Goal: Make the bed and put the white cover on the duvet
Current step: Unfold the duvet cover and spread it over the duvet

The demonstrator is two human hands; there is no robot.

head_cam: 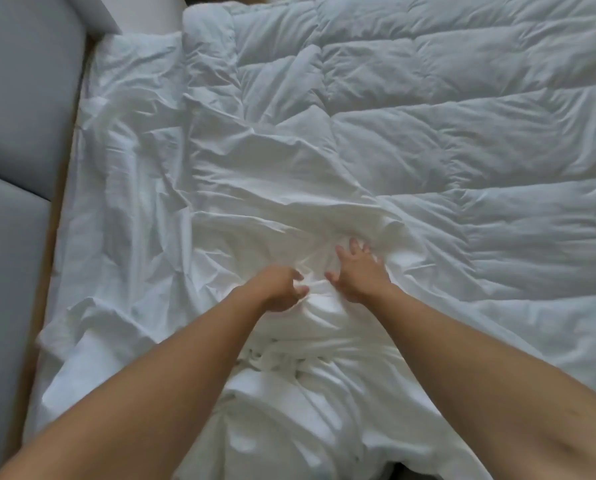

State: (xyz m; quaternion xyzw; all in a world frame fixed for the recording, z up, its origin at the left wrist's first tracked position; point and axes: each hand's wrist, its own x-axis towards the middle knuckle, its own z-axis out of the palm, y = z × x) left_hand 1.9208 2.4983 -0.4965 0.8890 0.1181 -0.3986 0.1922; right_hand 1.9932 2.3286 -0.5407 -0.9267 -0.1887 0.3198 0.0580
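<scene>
A quilted white duvet (462, 133) lies across the right and far part of the bed. A thin, creased white cover (192, 188) is spread over the left and middle and bunches into folds toward me. My left hand (279, 289) has its fingers curled and pinches a fold of the cover at the middle. Just to its right, my right hand (358, 275) lies on the cover with its fingers spread and straight. Both forearms reach in from the lower edge.
A grey padded headboard (23, 116) runs along the left side, with a strip of wooden frame (52, 237) between it and the bedding. A white pillow (140, 57) lies at the far left corner.
</scene>
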